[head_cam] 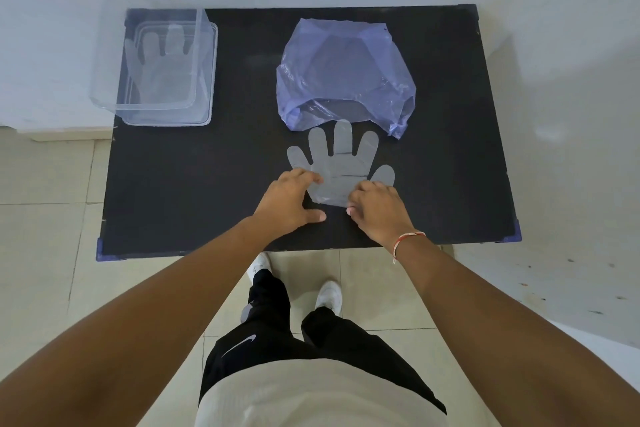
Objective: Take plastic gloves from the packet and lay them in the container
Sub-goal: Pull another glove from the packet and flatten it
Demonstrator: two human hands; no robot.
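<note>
A matte black counter (173, 184) stands on pale tiles against a white wall, and at its middle a thin, filmy plastic glove (341, 166) lies flat, fingers spread, just in front of the crumpled violet packet (343, 76). Both hands press on the glove's cuff, left hand (291, 201) and right hand (377, 210) slightly apart, fingers splayed. Far left of the packet, a clear rectangular container (204, 80) holds another glove (159, 62).

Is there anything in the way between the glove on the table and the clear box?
Nothing visible. The glove lies flat under both hands, and only bare black table lies between it and the open container. The purple packet sits behind the glove, off that path.
</note>
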